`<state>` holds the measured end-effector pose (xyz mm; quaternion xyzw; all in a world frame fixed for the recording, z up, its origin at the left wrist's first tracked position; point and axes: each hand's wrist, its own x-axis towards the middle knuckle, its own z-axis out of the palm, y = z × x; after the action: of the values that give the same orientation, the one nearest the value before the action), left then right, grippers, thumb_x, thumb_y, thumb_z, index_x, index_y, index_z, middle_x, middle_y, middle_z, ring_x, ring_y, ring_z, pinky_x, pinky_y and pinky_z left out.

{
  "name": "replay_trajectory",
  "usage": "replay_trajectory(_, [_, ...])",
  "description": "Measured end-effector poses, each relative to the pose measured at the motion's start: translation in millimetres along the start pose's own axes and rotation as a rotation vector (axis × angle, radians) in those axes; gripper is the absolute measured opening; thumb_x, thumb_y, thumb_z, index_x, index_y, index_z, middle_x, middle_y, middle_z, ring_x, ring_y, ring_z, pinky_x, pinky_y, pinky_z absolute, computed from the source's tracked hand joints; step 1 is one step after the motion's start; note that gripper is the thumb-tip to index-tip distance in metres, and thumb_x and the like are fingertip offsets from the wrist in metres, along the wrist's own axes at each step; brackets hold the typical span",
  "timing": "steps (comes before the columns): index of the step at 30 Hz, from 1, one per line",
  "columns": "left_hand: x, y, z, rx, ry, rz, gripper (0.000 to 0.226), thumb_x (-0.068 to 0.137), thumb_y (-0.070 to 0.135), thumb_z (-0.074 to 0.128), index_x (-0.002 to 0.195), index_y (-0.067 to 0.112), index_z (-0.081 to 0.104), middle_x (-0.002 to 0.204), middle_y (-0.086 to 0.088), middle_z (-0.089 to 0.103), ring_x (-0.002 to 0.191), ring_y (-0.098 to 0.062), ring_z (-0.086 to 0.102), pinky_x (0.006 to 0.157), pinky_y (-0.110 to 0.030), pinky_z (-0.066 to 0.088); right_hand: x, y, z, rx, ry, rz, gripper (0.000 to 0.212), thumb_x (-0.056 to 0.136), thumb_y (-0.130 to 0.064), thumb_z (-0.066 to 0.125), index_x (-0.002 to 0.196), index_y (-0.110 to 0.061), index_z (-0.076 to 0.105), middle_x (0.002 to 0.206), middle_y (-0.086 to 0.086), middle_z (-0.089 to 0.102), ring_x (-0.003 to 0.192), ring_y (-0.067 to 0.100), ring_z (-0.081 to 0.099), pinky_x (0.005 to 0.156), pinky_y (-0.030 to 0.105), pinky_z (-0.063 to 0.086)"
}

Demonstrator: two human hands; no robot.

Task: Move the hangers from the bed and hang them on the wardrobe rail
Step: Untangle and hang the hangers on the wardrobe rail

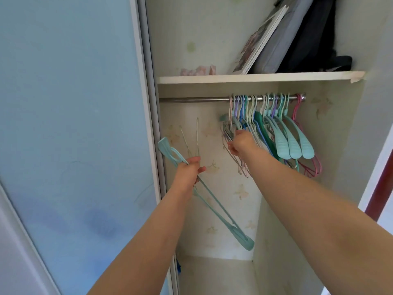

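At the far left stands a pale blue frosted sliding wardrobe door (74, 124), its white frame edge beside the open compartment; just inside that edge the left hand (188, 170) has its fingers curled round a bundle of hangers, gripping a long teal plastic hanger (212, 201) that slants from upper left down to lower right, together with thin pale wire hangers (192, 141) whose hooks stick up above the fist; above runs a white wooden shelf (255, 77), and under it a shiny metal wardrobe rail (195, 100), bare along its left stretch; the right hand (241, 143) reaches up among the hangers at the left end of the hung group, fingers curled round thin wire ones there, though exactly which it pinches cannot be told; to its right a crowded row of pastel plastic and wire hangers (285, 128) hangs on the rail, teal, green, blue, purple, cream and pink; on the shelf above lean a white-edged picture board (261, 39), a grey flat case (285, 39) and a black bag (314, 39).
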<state>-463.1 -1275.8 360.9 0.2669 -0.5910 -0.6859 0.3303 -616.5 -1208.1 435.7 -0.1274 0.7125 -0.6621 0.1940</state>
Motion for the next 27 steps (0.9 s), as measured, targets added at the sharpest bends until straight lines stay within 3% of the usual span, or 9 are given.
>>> replay_trajectory(1, [0,0,0,-0.023,-0.008,0.005,0.028,0.097,0.009,0.045,0.121,0.008,0.059,0.11,-0.007,0.062,0.079,-0.006,0.063,0.056,-0.017,0.045,0,5,1,-0.202,0.019,-0.071,0.043,0.1,-0.006,0.034,0.143,-0.009,0.037,0.118,0.02,0.055,0.088,0.028,0.052,0.071,0.026,0.053])
replay_trajectory(3, [0,0,1,-0.066,-0.013,0.019,0.029,0.095,0.004,0.046,0.122,0.006,0.058,0.11,-0.005,0.059,0.084,-0.008,0.061,0.066,-0.018,0.05,-3,22,5,-0.728,0.199,-0.283,0.048,0.093,-0.009,0.047,0.141,-0.009,0.038,0.143,0.02,0.035,0.124,0.034,0.042,0.102,0.039,0.038])
replay_trajectory(5, [-2,0,5,-0.095,-0.014,0.031,0.033,0.093,-0.002,0.045,0.123,0.005,0.057,0.112,-0.004,0.057,0.092,-0.012,0.059,0.076,-0.021,0.051,-17,40,18,-0.922,0.353,-0.561,0.04,0.091,-0.016,0.048,0.131,-0.011,0.047,0.138,0.016,0.038,0.122,0.032,0.041,0.098,0.04,0.038])
replay_trajectory(6, [-2,1,8,-0.111,-0.026,0.037,0.033,0.093,-0.003,0.044,0.121,0.006,0.057,0.113,-0.006,0.057,0.095,-0.015,0.059,0.078,-0.023,0.051,-23,46,26,-0.934,0.281,-0.612,0.033,0.094,-0.023,0.045,0.122,-0.009,0.053,0.126,0.015,0.05,0.112,0.03,0.05,0.089,0.037,0.043])
replay_trajectory(10, [-5,4,15,-0.096,-0.081,0.048,0.035,0.092,-0.004,0.038,0.101,0.022,0.061,0.089,-0.011,0.063,0.074,-0.021,0.06,0.058,-0.026,0.049,-45,52,40,-0.506,-0.36,-0.111,0.049,0.099,-0.048,0.032,0.092,-0.01,0.062,0.066,0.001,0.067,0.055,0.018,0.063,0.055,0.023,0.051])
replay_trajectory(14, [-4,-1,14,-0.05,-0.046,0.064,0.038,0.092,-0.002,0.039,0.126,0.007,0.054,0.092,-0.002,0.061,0.061,0.004,0.062,0.053,-0.011,0.047,-43,50,32,-0.382,-0.489,-0.055,0.038,0.099,-0.041,0.042,0.101,-0.01,0.064,0.078,0.0,0.066,0.064,0.016,0.061,0.059,0.026,0.053])
replay_trajectory(18, [-3,5,15,-0.025,-0.045,0.04,0.052,0.095,0.003,0.041,0.145,0.017,0.04,0.138,-0.005,0.051,0.104,-0.013,0.058,0.091,-0.029,0.049,-44,54,35,-0.182,-0.533,0.03,0.029,0.095,-0.023,0.05,0.112,-0.004,0.063,0.092,0.009,0.065,0.077,0.022,0.063,0.067,0.032,0.055])
replay_trajectory(22, [-8,9,19,0.052,-0.022,0.076,0.057,0.094,-0.001,0.035,0.148,0.016,0.033,0.151,-0.004,0.037,0.123,-0.018,0.048,0.085,-0.02,0.043,-44,54,45,-0.275,-0.41,-0.032,0.024,0.094,-0.016,0.042,0.089,-0.005,0.063,0.073,0.009,0.064,0.062,0.02,0.063,0.061,0.031,0.056])
replay_trajectory(27, [-8,3,22,-0.012,0.053,0.065,0.05,0.095,-0.005,0.038,0.144,0.006,0.036,0.148,-0.01,0.041,0.13,-0.026,0.046,0.102,-0.031,0.042,-38,57,51,-0.279,-0.344,0.007,0.035,0.093,-0.002,0.03,0.07,-0.002,0.057,0.056,0.013,0.063,0.057,0.023,0.062,0.081,0.046,0.057])
